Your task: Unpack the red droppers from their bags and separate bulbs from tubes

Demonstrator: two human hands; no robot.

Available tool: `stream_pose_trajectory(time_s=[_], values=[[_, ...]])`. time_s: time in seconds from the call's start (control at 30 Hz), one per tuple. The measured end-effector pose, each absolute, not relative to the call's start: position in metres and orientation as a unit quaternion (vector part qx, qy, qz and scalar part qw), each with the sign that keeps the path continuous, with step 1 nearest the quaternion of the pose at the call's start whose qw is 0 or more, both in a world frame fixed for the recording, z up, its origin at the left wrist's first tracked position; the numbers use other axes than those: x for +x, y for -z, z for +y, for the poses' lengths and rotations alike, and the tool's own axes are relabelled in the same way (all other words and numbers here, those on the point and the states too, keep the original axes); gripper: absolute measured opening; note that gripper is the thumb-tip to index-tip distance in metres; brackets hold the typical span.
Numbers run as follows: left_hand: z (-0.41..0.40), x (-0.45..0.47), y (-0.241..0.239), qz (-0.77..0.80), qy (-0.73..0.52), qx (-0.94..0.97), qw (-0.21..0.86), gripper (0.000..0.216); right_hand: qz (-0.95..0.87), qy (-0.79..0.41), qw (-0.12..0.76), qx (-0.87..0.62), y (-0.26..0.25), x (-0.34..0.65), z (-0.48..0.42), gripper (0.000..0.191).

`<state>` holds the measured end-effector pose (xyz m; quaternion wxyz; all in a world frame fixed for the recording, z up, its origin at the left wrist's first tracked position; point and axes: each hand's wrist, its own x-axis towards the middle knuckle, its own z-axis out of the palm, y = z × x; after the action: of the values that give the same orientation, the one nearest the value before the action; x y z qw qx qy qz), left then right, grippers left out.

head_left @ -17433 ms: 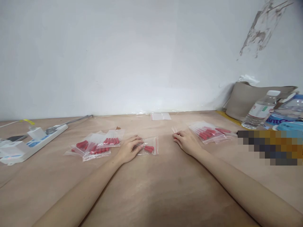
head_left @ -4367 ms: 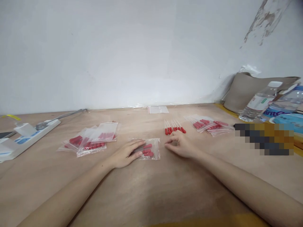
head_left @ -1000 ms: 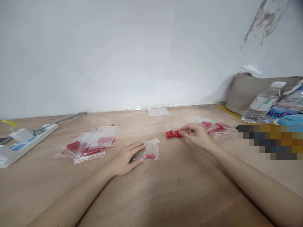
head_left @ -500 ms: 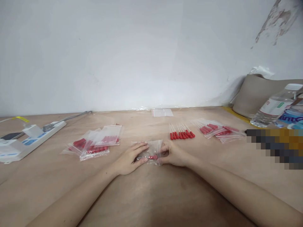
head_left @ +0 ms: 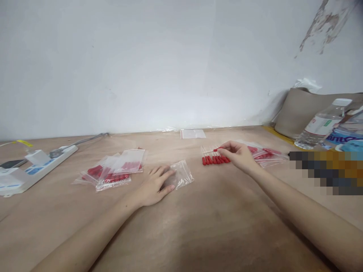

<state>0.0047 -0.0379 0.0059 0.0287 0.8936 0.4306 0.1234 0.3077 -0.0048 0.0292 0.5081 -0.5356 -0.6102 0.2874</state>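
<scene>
My left hand (head_left: 157, 185) lies flat on the table with its fingers spread, resting on the left edge of a clear plastic zip bag (head_left: 183, 174). No red shows in the visible part of that bag. Between thumb and fingers, my right hand (head_left: 236, 154) pinches a dropper (head_left: 217, 150) by its red bulb, the pale tube pointing left. Just below it is a row of droppers (head_left: 210, 160), side by side, red bulbs toward me. Part of this row is hidden by my right hand.
Filled bags of red-bulbed droppers lie at left (head_left: 113, 176) and right (head_left: 272, 155). A white power strip (head_left: 53, 162) with plugs stands far left. A flat bag (head_left: 193, 134) lies near the wall. A water bottle (head_left: 321, 126) stands at right beside a grey-brown container (head_left: 295, 113).
My right hand has left the bag and moved right and away from me to the row, now holding a dropper there. The bag lies turned, and the dropper seen in it is gone from view.
</scene>
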Motion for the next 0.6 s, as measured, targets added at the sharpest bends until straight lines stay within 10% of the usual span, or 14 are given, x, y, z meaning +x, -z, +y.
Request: stream_pose_trajectory(time_s=[0.23, 0.6], values=[[-0.042, 0.010, -0.011, 0.375, -0.060, 0.924, 0.052, 0.044, -0.708, 0.036, 0.421, -0.565, 0.010, 0.320, 0.013, 0.017], [-0.029, -0.001, -0.007, 0.474, -0.183, 0.859, 0.067, 0.036, -0.768, 0.040, 0.366, -0.524, 0.009, 0.298, -0.007, 0.023]])
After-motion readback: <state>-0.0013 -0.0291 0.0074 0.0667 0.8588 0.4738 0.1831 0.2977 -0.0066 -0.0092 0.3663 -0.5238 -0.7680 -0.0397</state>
